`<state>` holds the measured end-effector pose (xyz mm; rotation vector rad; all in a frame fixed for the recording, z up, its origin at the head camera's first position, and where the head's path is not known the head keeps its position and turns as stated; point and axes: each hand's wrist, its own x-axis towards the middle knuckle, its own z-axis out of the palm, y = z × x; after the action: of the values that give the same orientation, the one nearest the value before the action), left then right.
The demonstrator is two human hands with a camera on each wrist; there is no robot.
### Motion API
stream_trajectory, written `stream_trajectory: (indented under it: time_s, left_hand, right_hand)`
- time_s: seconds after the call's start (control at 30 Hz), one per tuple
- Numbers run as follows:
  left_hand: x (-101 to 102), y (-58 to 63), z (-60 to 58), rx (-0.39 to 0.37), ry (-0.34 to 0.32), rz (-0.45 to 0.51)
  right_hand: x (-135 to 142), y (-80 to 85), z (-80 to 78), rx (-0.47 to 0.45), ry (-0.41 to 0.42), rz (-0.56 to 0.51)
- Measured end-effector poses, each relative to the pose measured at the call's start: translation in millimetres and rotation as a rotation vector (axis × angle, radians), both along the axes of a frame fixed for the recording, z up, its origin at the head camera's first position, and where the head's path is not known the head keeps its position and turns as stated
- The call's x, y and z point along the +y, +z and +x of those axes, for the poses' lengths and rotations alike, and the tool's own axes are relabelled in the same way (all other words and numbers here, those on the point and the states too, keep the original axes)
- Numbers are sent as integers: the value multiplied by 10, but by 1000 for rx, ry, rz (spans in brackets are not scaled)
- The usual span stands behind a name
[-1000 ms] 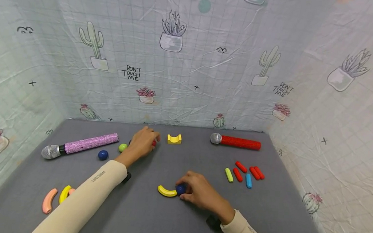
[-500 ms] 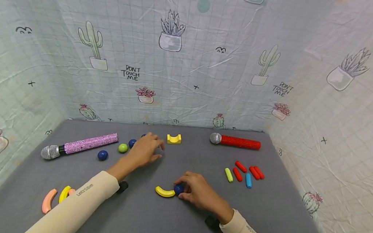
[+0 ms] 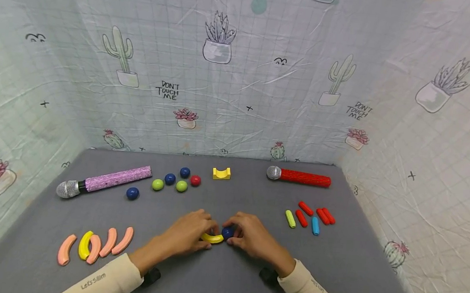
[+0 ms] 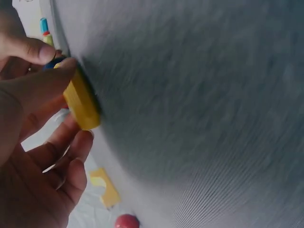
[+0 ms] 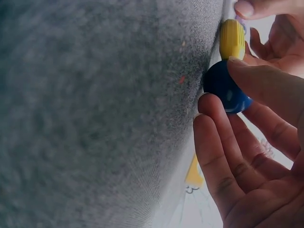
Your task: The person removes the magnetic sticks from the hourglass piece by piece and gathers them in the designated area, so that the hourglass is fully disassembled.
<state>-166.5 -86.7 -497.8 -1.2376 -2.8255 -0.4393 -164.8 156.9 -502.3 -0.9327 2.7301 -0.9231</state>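
Near the middle of the table, a yellow curved magnetic-looking stick (image 3: 213, 239) meets a dark blue ball (image 3: 227, 232) end to side. My left hand (image 3: 188, 233) holds the stick by its left part, thumb in front and fingers behind. The ball is pinched between thumb and fingers of my right hand (image 3: 254, 238). In the left wrist view the thumb crosses the yellow stick (image 4: 84, 107), and the ball is mostly hidden. From the right wrist the blue ball (image 5: 221, 85) shows large, touching the end of the yellow stick (image 5: 232, 40).
Salmon curved sticks (image 3: 123, 240) and another yellow one (image 3: 85, 245) lie front left. Several balls (image 3: 170, 179), a pink microphone (image 3: 112, 179), a yellow cradle-shaped block (image 3: 221, 174) and a red microphone (image 3: 299, 176) lie behind. Short red sticks (image 3: 301, 218) are at right.
My left hand has left the balls at the back, come forward and right, and taken the yellow stick. My right hand stays at the blue ball.
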Motion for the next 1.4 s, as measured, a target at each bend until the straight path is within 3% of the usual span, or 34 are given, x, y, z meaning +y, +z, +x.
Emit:
stream_trajectory:
  time_s: [0.1, 0.3, 0.5, 0.63, 0.9, 1.17, 1.4]
  left_hand:
    - [30, -34, 55, -11, -5, 7]
    - [1, -53, 143, -115, 35, 63]
    - [-237, -58, 254, -166, 83, 153]
    - [-523, -22, 374, -195, 186, 186]
    - [-1054, 62, 562, -193, 480, 92]
    - [-1281, 61, 670, -161, 565, 34]
    - [-1364, 52, 665, -145, 587, -4]
  right_hand:
    - [-8, -11, -4, 17, -8, -7]
    - [-49, -28, 3, 41, -15, -19]
    - [-78, -15, -11, 28, -64, -30]
    - [-90, -7, -20, 27, -75, -30]
    - [-203, 47, -77, 44, -64, -26]
    - [-663, 157, -265, 46, -46, -56]
    - [-1245, 187, -532, 61, -22, -32]
